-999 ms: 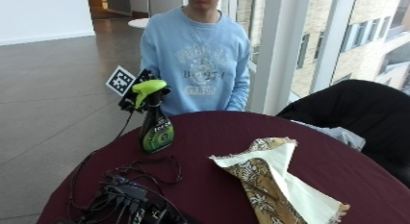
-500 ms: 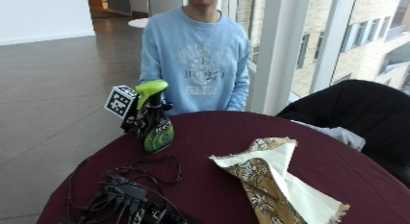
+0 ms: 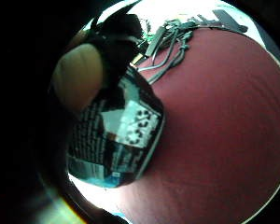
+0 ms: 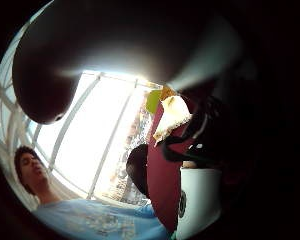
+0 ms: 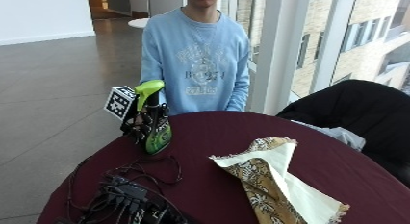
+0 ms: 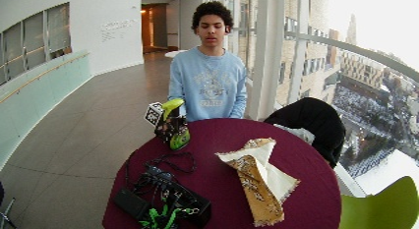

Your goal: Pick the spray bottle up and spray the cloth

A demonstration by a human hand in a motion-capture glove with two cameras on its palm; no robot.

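A spray bottle (image 5: pixel 157 132) with a lime-green trigger head and a green-and-black label is at the left side of the round maroon table (image 5: pixel 211 132). My gloved right hand (image 5: pixel 139 122) grips it around the neck, just below the head. In the little finger side palm view the bottle's label (image 3: pixel 116 135) fills the picture close to the palm, over the table top (image 3: pixel 214 121). Whether the base touches the table I cannot tell. The cloth (image 5: pixel 275 180), cream with a brown pattern, lies crumpled right of the middle, apart from the bottle (image 6: pixel 177 136). It also shows as the cloth (image 6: pixel 258 177) in the wide view.
A tangle of black cables and boxes (image 5: pixel 128 200) lies at the table's front left, near the bottle. A chair with a black jacket (image 5: pixel 352 113) stands at the right. A lime-green chair (image 6: pixel 383 209) is at the front right.
My hand has slid down from the bottle's trigger head to its neck. The bottle has stayed in about the same place.
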